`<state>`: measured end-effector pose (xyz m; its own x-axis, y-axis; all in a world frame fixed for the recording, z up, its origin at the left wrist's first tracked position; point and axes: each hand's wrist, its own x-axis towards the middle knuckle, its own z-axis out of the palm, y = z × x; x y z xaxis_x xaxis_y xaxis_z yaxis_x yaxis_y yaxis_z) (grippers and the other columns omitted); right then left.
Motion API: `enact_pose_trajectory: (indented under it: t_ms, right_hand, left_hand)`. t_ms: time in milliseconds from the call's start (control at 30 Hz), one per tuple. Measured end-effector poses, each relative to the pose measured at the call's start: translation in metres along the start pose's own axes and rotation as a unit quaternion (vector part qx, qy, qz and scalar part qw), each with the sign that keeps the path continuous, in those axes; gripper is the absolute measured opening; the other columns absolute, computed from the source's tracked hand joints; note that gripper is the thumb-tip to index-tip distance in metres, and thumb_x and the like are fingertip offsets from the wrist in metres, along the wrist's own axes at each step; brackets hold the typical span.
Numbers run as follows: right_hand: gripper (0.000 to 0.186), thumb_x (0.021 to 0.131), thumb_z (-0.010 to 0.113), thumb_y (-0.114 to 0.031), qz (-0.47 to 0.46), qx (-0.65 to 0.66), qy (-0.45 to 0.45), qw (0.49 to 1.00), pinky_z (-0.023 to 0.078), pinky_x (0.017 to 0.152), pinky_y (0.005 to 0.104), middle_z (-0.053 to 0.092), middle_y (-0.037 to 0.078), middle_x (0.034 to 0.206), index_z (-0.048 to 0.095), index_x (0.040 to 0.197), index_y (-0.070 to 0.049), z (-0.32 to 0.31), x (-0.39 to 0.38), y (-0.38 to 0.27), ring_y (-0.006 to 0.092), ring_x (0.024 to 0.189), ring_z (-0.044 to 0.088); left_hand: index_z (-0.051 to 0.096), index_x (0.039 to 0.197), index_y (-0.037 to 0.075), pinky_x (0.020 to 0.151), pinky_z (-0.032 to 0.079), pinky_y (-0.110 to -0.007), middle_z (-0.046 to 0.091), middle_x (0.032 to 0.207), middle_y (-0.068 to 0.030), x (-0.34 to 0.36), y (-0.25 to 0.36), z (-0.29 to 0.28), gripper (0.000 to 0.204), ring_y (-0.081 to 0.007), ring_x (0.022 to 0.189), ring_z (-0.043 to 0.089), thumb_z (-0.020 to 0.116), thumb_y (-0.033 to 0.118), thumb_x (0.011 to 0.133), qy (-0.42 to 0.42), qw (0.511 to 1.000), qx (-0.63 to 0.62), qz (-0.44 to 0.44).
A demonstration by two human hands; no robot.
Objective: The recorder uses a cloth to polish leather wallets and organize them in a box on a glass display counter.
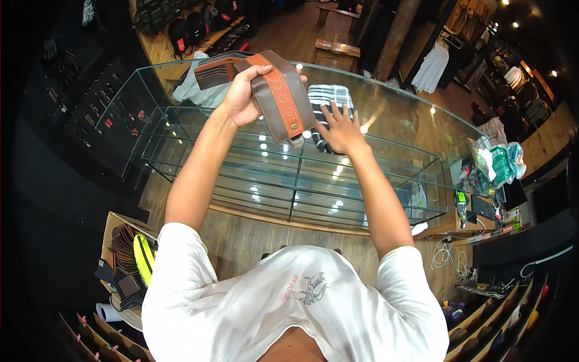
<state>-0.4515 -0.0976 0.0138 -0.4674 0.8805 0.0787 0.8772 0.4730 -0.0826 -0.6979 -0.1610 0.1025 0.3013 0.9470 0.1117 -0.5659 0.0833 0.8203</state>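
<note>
My left hand [241, 99] grips an unfolded brown leather wallet [283, 90] with an orange-brown textured band down its outside. The wallet is held up above the glass counter, and card slots show on its inner flap at the left. My right hand [342, 130] lies with fingers spread on a folded black-and-white striped cloth [330, 95], which rests on the glass display counter [392, 114]. A small pale tag or slip shows below the wallet's lower edge; I cannot make out what it is.
Crumpled pale plastic [205, 93] lies at the counter's left end. Plastic packages [500, 163] sit at its right end, near loose white cables [449, 259]. At lower left stands a box [111, 232] of wallets with a neon-yellow item [143, 256]. Beyond the counter is a wooden bench [336, 54].
</note>
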Motion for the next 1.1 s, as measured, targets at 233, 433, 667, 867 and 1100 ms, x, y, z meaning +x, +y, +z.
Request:
enact_pose_trajectory:
  t_ms: [233,433,667,867,1100]
  right_hand:
    - [0.071,0.088,0.062,-0.059,0.125,0.126,0.194,0.965,0.035,0.110,0.0541,0.044,0.024,0.144,0.058,0.133,-0.004,0.014,0.020,0.042,0.0413,0.134,0.040]
    - [0.068,0.076,0.077,-0.053,0.202,0.180,0.134,0.953,0.051,0.093,0.0428,0.068,0.029,0.110,0.071,0.107,0.007,0.009,0.022,0.074,0.0388,0.105,0.066]
    - [0.027,0.091,0.058,-0.011,-0.057,0.477,0.303,0.823,0.051,0.075,0.0312,0.070,0.008,0.095,0.062,0.115,0.001,-0.063,-0.073,0.022,0.0150,0.083,0.063]
    - [0.067,0.088,0.061,-0.009,-0.340,0.289,0.237,0.863,0.017,0.119,0.0568,0.032,0.019,0.159,0.036,0.149,-0.003,-0.056,-0.129,-0.060,0.0446,0.149,0.021]
    - [0.062,0.094,0.056,-0.025,-0.354,0.201,0.197,0.892,0.011,0.121,0.0577,0.027,0.016,0.162,0.039,0.149,-0.002,-0.022,-0.179,-0.003,0.0405,0.151,0.015]
  left_hand:
    - [0.049,0.137,-0.003,0.107,0.047,-0.046,0.059,0.137,-0.0177,-0.007,-0.008,0.004,0.055,-0.0293,0.121,0.061,0.047,0.032,0.096,0.050,0.999,0.001,-0.007]
    - [0.047,0.139,-0.002,0.109,0.044,-0.045,0.057,0.140,-0.0142,-0.022,-0.023,0.024,0.052,-0.0266,0.124,0.058,0.045,0.032,0.099,0.052,0.993,-0.057,0.089]
    - [0.044,0.142,-0.002,0.113,0.039,-0.045,0.056,0.138,-0.0187,-0.060,-0.071,0.067,0.058,-0.0307,0.131,0.052,0.037,0.039,0.103,0.093,0.973,-0.128,0.167]
    - [0.054,0.134,0.009,0.113,0.041,-0.042,0.062,0.131,-0.0107,-0.071,-0.128,0.120,0.052,-0.0260,0.125,0.057,0.033,0.046,0.106,0.148,0.938,-0.203,0.240]
    - [0.048,0.144,0.010,0.115,0.036,-0.046,0.049,0.148,-0.0131,-0.098,-0.199,0.155,0.061,-0.0288,0.136,0.047,0.026,0.052,0.106,0.205,0.940,-0.211,0.170]
